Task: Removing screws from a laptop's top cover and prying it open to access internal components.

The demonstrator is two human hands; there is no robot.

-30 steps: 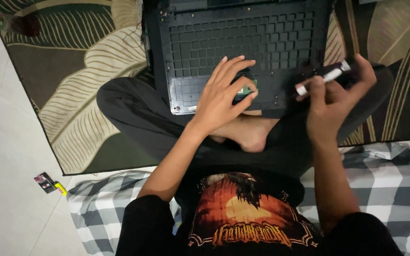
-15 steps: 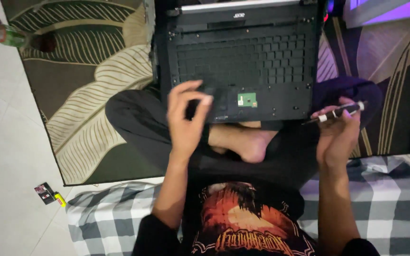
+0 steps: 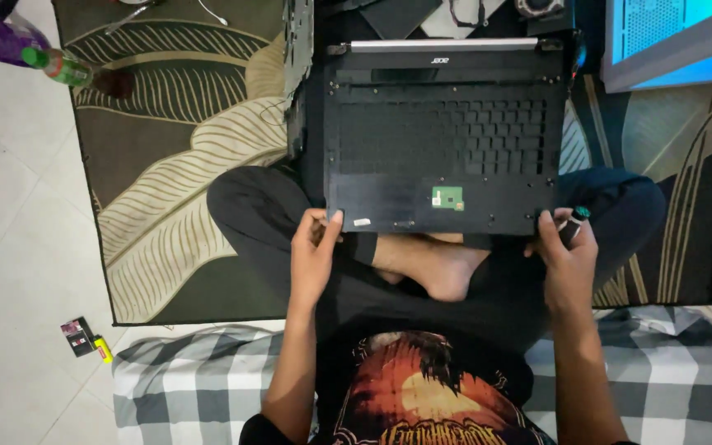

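Observation:
A black laptop shell (image 3: 442, 136) with empty key holes and a small green circuit board lies across my crossed legs. My left hand (image 3: 313, 251) grips its near left corner, thumb on top. My right hand (image 3: 566, 247) holds the near right corner and also keeps a dark pen-like tool (image 3: 574, 221) tucked in its fingers. My bare foot (image 3: 438, 264) shows just below the shell's front edge.
A leaf-patterned rug (image 3: 166, 165) covers the floor under me. A green bottle (image 3: 63, 67) lies at the rug's top left. A glowing computer case (image 3: 677, 41) stands top right. A small packet and yellow lighter (image 3: 86, 338) rest on the tiles; a checked cushion (image 3: 199, 387) is below.
My left hand came off the shell's surface and took its near left corner. My right hand moved in to the right corner with the tool. The view shifted down and the shell sits squarer.

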